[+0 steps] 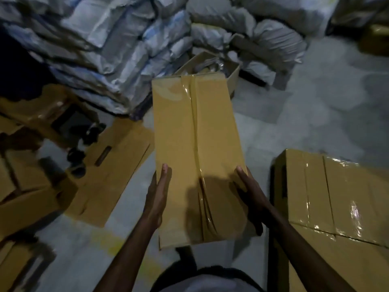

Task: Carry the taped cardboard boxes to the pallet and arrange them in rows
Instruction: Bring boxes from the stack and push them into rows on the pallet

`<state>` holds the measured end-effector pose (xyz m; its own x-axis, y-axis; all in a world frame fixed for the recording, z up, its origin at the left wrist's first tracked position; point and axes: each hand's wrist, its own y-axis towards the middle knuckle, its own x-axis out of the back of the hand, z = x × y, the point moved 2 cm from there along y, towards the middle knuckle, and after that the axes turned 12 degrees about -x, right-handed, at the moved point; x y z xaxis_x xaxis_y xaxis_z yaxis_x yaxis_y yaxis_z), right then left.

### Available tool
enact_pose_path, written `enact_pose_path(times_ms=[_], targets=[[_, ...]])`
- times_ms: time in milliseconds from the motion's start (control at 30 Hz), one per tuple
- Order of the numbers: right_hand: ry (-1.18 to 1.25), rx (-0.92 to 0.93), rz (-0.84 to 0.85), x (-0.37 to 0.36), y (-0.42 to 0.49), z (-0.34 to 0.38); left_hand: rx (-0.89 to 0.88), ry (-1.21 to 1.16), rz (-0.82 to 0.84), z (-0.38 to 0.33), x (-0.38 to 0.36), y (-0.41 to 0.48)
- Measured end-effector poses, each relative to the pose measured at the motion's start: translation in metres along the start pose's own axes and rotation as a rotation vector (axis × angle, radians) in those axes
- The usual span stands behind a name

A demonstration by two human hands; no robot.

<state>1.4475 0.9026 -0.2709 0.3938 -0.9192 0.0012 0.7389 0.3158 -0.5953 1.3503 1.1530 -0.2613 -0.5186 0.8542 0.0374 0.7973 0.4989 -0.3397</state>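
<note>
Taped box (195, 144) btwn L hand (156, 199) & R hand (251, 194), fingers (163, 172) flat

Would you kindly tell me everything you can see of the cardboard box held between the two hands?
The box is a long tan cardboard carton, closed, with glossy clear tape running lengthwise along its top seam and over the far edge, wrinkled at the near end. It points away from the person, top face up, apparently lifted above the grey floor. The left hand presses flat on its left side, the right hand on its right side, both toward the near end.
</note>
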Motion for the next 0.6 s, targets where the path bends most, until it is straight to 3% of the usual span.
enact_pose_path(times_ms=[333, 600], targets=[[0.22, 0.032, -0.369, 0.111, 0.136, 0.111, -0.057, 0.161, 0.345, -0.091, -0.157, 0.235], [0.477, 0.006, -0.477, 0.248, 0.272, 0.182, -0.058, 0.26, 0.492, -0.148, -0.346, 0.396]])
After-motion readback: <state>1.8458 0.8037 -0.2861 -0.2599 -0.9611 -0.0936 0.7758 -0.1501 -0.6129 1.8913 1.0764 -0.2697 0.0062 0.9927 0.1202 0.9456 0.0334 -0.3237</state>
